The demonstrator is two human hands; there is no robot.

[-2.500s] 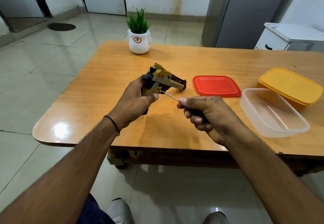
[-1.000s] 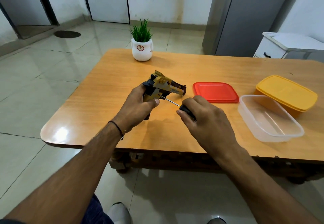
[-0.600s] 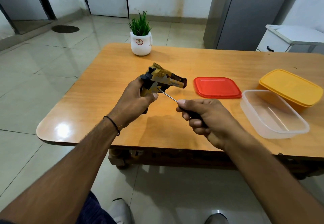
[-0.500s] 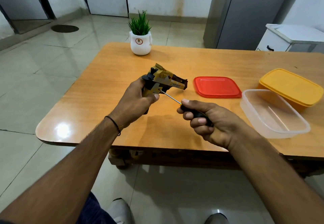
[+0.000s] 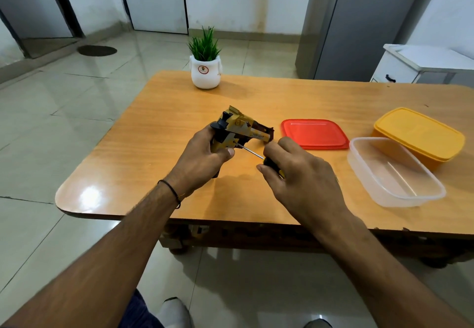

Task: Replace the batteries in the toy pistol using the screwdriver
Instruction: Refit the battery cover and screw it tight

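The gold and black toy pistol (image 5: 242, 129) is held above the wooden table (image 5: 143, 153), barrel pointing right. My left hand (image 5: 202, 159) grips its handle, thumb along the lower edge. My right hand (image 5: 300, 176) grips the dark handle of the screwdriver (image 5: 252, 152), palm turned down. The thin metal shaft runs up and left, and its tip touches the pistol's grip just above my left thumb. Most of the screwdriver handle is hidden under my fingers.
A red lid (image 5: 314, 133) lies flat right of the pistol. A clear plastic box (image 5: 395, 173) stands open near the right front, with a yellow lidded box (image 5: 420, 135) behind it. A small potted plant (image 5: 206, 62) stands at the table's far edge.
My right hand has rolled over from palm up to palm down on the screwdriver handle. The tip stays on the pistol's grip and my left hand keeps its hold.
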